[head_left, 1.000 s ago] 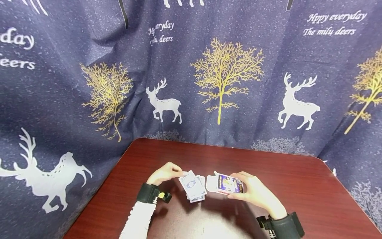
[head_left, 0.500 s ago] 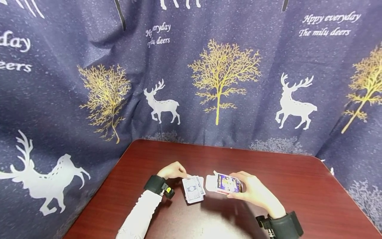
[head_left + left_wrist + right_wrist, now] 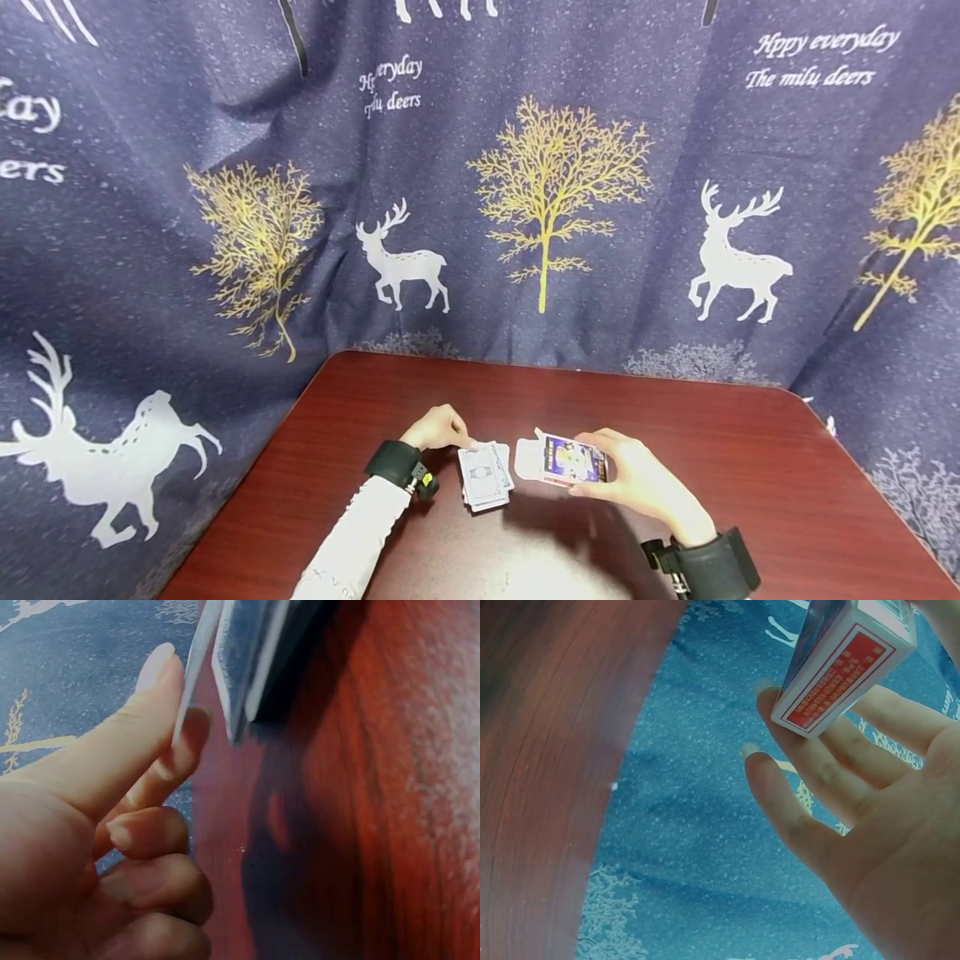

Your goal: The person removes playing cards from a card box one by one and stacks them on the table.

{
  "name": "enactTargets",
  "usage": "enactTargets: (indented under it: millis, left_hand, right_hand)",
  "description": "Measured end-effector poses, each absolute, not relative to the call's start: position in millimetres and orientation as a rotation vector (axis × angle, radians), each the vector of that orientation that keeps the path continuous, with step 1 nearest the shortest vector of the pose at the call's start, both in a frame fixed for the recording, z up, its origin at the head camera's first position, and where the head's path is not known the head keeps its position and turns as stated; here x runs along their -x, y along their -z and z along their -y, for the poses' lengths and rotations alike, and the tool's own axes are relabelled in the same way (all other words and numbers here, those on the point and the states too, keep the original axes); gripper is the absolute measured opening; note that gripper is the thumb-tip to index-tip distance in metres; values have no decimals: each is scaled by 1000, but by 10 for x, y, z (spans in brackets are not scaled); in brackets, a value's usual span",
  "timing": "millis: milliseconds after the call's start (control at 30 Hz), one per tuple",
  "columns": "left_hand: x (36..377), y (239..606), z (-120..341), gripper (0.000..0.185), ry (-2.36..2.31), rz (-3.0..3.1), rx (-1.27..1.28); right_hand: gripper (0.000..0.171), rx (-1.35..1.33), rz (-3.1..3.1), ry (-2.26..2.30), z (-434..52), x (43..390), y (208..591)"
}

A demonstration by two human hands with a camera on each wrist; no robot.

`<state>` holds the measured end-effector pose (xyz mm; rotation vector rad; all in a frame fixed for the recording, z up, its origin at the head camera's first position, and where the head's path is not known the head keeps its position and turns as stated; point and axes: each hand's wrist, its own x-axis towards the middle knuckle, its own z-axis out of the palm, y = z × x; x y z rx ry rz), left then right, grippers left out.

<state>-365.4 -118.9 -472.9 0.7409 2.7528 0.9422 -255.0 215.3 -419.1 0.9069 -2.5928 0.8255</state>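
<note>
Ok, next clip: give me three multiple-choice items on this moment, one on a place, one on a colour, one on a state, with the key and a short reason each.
1. Where is the stack of cards?
A. on the table, beside the left hand
B. inside the card box
C. on the curtain

2. What colour is the printed panel on the end of the card box?
A. green
B. red
C. black

3. What is the right hand doing?
A. lying flat on the table
B. holding the card box
C. hanging idle with nothing in it

Key: 1 A, the head view shows the stack lying on the table at the left hand, whose thumb and forefinger pinch one card's edge. 2 B, the right wrist view shows a red panel with a white border. 3 B, both views show its fingers around the box, above the table.
</note>
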Motion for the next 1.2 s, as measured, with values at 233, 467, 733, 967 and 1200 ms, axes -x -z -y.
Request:
enactTargets:
  millis: [233,467,733,967,1200]
  left_hand:
    - [3660,4768,1142,20,-966,-2829,-815]
    - [3667,4793,1123,25,-972,-2869,-782]
    - [3676,4810,1113,28,-973,-2857,-750]
    - [3581,4746,1052,46,-1172,-2827,-631]
    - [3114,4455,698,26,-1431,-2519,-783]
  right_hand:
    - [55,-900,2605,-830,-2138,2559,4218]
    - [55,-890,2601,-801,-2148,2581,4239]
    - [54,-897,2610,-801,-2154,2596,4235]
    - [55,-880,2632,-801,-2149,2581,4222]
    - [55,-901,2627,-809,-2112,2575,4224]
